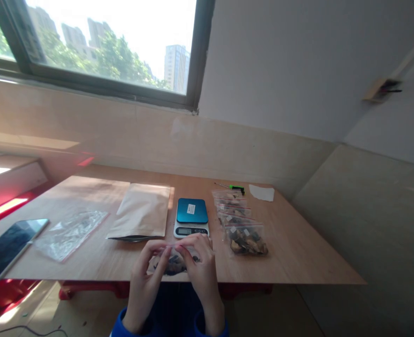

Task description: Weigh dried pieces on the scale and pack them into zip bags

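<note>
The left hand (144, 290) and the right hand (202, 276) were pinched closed, thumbs and fingers on the top edge of a clear zip bag (173, 265) of dark dried pieces. The bag sat below the grip, its long axis running side to side, about equally near both hands. Just beyond stood a digital scale (192, 210) with a white label, too small to read, between a kraft pouch (140, 210) and a row of filled zip bags (240, 222).
</note>
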Tool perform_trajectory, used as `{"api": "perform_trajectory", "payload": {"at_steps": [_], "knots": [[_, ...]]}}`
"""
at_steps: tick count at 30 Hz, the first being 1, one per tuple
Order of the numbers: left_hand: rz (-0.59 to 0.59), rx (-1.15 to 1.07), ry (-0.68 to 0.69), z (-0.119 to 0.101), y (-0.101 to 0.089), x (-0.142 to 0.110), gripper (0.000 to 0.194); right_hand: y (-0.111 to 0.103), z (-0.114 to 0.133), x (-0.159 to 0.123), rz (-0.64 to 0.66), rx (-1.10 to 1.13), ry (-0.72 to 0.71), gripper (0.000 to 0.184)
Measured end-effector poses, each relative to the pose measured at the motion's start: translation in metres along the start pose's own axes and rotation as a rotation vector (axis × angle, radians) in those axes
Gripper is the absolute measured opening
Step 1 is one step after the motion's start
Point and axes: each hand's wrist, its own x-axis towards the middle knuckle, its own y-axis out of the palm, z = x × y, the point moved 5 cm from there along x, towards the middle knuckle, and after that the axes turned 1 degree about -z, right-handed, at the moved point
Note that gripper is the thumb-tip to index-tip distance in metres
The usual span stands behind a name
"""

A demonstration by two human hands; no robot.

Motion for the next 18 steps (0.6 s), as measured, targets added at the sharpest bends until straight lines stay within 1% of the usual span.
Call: {"api": "perform_trajectory", "payload": {"at_steps": [4, 7, 12, 18], "knots": [[-0.03, -0.012, -0.039, -0.0001, -0.0045, 0.0006, 0.016, 0.0058, 0.0027, -0.0014, 0.032, 0.006, 0.02, 0.001], [-0.026, 0.01, -0.052, -0.0014, -0.0068, 0.0013, 0.016, 0.0089, 0.0042, -0.0023, 0.04, 0.019, 0.035, 0.002], [-0.011, 0.087, 0.027, -0.0071, -0.0085, 0.0032, 0.012, 0.0104, 0.0071, -0.0034, 0.051, -0.002, 0.038, 0.009], [0.005, 0.175, 0.137, -0.0063, -0.0059, 0.0023, 0.009, 0.0112, 0.0076, -0.0046, 0.033, -0.033, 0.028, 0.015]]}}
